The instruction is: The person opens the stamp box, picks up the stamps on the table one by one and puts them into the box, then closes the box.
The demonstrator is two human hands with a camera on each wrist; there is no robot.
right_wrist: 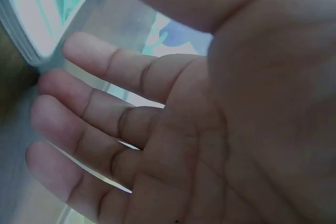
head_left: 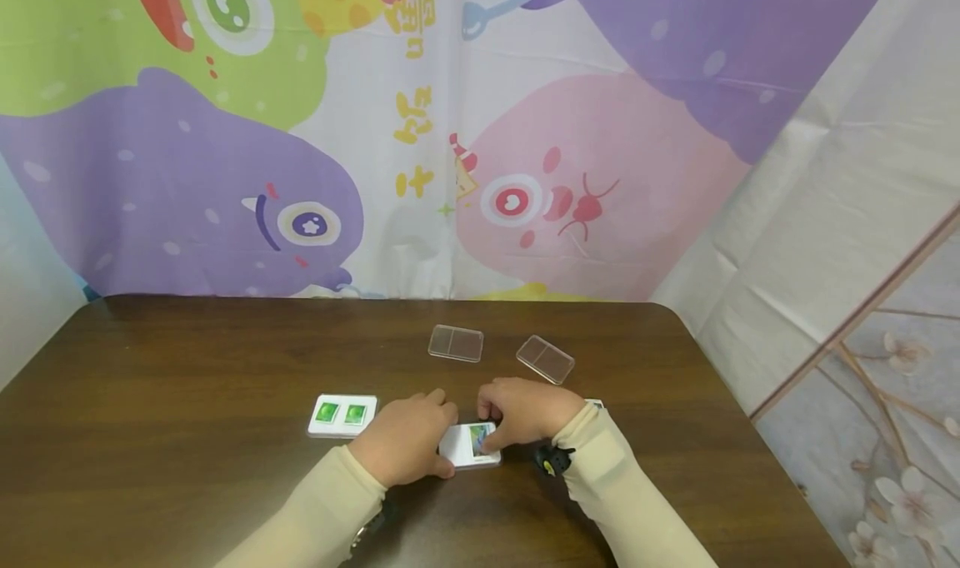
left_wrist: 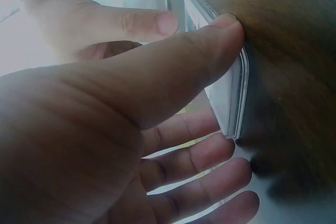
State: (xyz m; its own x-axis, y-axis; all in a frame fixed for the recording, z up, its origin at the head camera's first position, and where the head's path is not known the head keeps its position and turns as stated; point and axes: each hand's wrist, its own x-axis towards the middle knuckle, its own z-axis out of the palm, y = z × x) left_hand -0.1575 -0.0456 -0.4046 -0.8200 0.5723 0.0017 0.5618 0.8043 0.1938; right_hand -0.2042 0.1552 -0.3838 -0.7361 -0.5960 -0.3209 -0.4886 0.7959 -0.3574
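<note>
A flat white card holder [head_left: 454, 449] lies on the table in front of me, with a small blue-green picture card [head_left: 477, 436] on its right half. My left hand [head_left: 405, 439] holds the holder's left end, thumb at the near edge and fingers at the far edge. In the left wrist view, that thumb [left_wrist: 223, 38] lies over the stacked rim of the holder [left_wrist: 239, 93]. My right hand [head_left: 528, 410] is over the right end, its thumb on the picture card. In the right wrist view its other fingers [right_wrist: 63, 121] are loosely extended beside the holder [right_wrist: 39, 19].
Left of my hands lies another white holder [head_left: 341, 430] with two green pictures. Two clear plastic cases [head_left: 456, 344] lie farther back, the second clear case [head_left: 546, 360] turned at an angle. A white card's corner [head_left: 596, 402] peeks out behind my right wrist. A patterned cloth [head_left: 420, 243] hangs behind the brown table [head_left: 187, 368].
</note>
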